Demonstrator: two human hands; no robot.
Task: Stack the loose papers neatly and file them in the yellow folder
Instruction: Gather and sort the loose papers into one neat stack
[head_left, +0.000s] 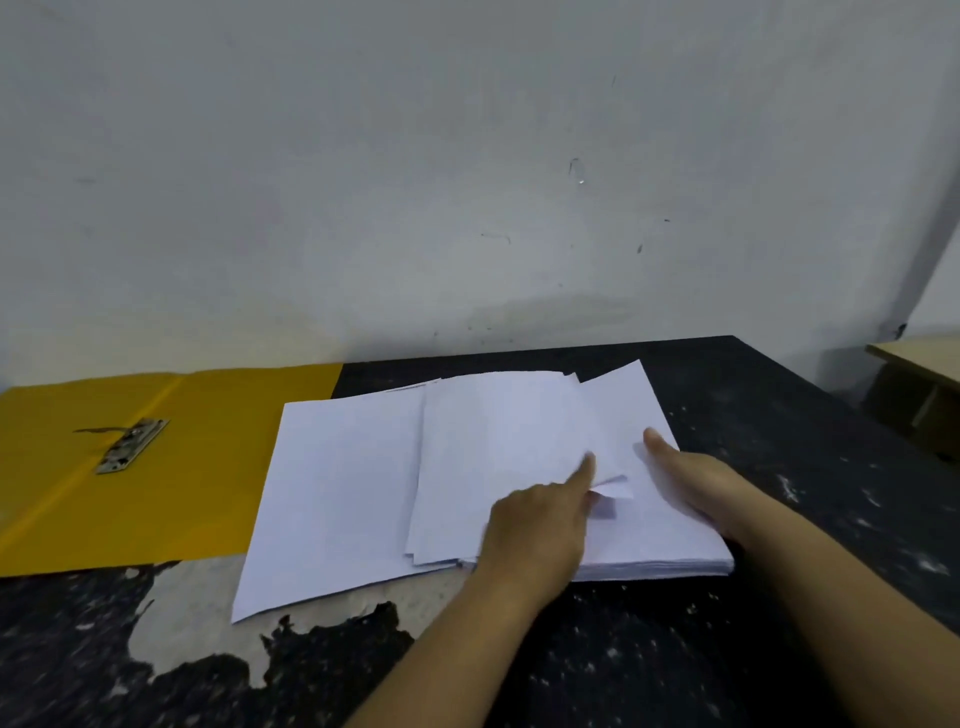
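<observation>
A pile of white papers (483, 447) lies fanned out on the dark table (779, 415), its sheets askew and one loose sheet (332, 493) spread to the left over the folder's edge. The yellow folder (208, 467) lies open and flat at the left, with a metal clip (132, 446) on it. My left hand (540, 525) rests on top of the pile, its thumb lifting a curled sheet corner. My right hand (691, 483) lies flat along the pile's right side, fingers straight on the paper.
The table is black with a worn pale patch (197, 613) near the front left. A white wall (467, 182) rises right behind the table. A wooden shelf (919, 384) stands off the table's right edge.
</observation>
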